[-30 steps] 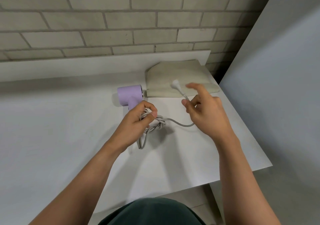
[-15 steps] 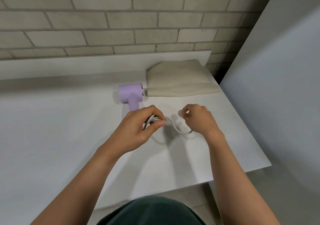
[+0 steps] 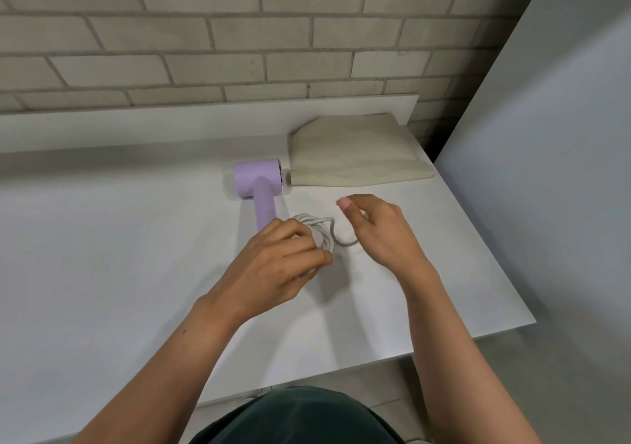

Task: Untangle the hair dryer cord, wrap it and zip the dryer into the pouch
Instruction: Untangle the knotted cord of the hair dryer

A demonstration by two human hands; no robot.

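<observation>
1. My left hand (image 3: 280,266) grips the coiled cord (image 3: 324,235), fingers curled round the loops, low over the white table (image 3: 136,238)
2. My right hand (image 3: 379,231), just beside it, curls its fingers on the cord's free tail; the plug is hidden under my palm
3. To wrap well, I judge each turn should lie flat beside the last, under light tension from the right hand, with the bundle pinched firmly so no loop slips
4. Beyond, the lilac hair dryer (image 3: 257,184) lies on the table, handle pointing at my left hand
5. Farthest, the beige pouch (image 3: 355,156) lies flat just beside the dryer's head, not yet holding it
6. I can read no brand, label or writing anywhere
</observation>
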